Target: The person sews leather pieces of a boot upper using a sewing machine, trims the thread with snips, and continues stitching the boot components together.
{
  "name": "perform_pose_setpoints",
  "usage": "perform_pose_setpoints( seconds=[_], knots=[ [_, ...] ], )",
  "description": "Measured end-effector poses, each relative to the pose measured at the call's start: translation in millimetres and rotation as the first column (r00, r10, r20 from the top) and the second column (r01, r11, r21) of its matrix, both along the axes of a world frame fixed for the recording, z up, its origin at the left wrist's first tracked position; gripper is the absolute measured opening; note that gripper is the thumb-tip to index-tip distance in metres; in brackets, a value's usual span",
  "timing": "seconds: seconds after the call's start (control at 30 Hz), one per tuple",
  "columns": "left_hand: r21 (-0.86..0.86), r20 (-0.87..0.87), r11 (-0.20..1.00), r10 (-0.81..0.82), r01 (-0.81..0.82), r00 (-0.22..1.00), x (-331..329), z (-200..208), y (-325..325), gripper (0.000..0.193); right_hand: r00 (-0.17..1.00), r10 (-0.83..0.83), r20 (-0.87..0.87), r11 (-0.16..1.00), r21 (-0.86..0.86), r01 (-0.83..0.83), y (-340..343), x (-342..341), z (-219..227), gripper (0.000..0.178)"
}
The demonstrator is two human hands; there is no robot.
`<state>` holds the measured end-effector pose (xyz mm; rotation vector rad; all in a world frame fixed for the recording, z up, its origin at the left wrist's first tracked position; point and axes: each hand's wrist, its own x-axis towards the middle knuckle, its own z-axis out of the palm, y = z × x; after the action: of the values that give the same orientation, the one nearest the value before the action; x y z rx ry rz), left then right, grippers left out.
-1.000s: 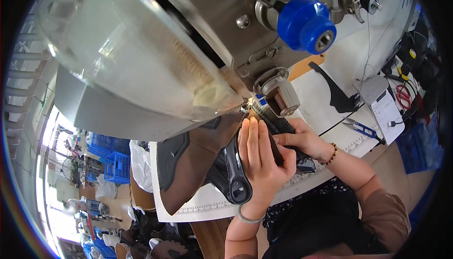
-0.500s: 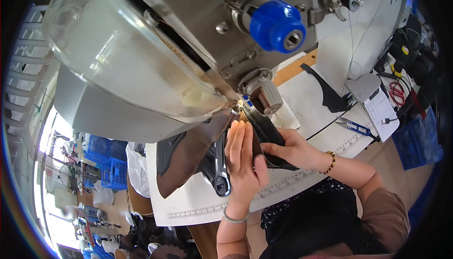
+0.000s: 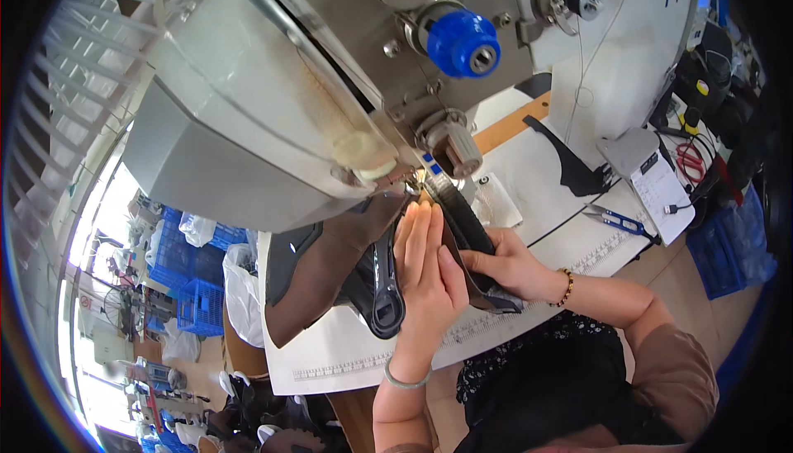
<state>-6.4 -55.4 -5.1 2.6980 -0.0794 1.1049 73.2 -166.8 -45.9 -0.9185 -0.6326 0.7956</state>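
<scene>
Under the head of a sewing machine [image 3: 413,48] lies a black and brown leather piece [image 3: 326,259], its edge at the needle area. A glossy black strap-like part [image 3: 386,288] with a rounded end runs along it. My left hand [image 3: 425,275] lies on the leather, fingers stretched out close together and pointing at the needle area, thumb beside them. On the right, my right hand [image 3: 516,267] grips the black, curved side of the same piece, thumb on top. Its other fingers are mostly hidden. The needle tip cannot be made out.
Blue-handled thread snips [image 3: 619,221] and a black cut piece [image 3: 570,160] lie right on the white table [image 3: 347,358]. A ruler strip [image 3: 487,329] follows the front edge. Blue crates [image 3: 200,307] stand at the left; cables and red-handled scissors [image 3: 690,161] sit far right.
The view has shifted, so the machine head appears further up and its blue knob further left. Both hands keep their hold on the leather; my left thumb is closer to the fingers.
</scene>
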Motion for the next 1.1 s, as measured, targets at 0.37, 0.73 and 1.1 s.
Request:
perform_pose_setpoints(
  seconds=[0.37, 0.73, 1.1],
  knots=[
    [0.002, -0.014, 1.000, -0.018, 0.018, 1.000, 5, 2, 3, 0.041, 0.998, 0.056, 0.010, 0.998, 0.016, -0.056, 5, 9, -8, 0.021],
    [-0.001, -0.068, 0.990, -0.142, 0.143, 0.987, -7, -7, 26, 0.053, 0.996, 0.084, 0.025, 0.996, -0.001, -0.084, 3, 12, -6, 0.031],
    [0.529, 0.041, 0.848, -0.061, 0.030, 0.997, 1, -32, 46, 0.060, 0.998, 0.035, 0.058, 0.999, 0.005, -0.035, 2, 6, -2, 0.033]
  ],
)
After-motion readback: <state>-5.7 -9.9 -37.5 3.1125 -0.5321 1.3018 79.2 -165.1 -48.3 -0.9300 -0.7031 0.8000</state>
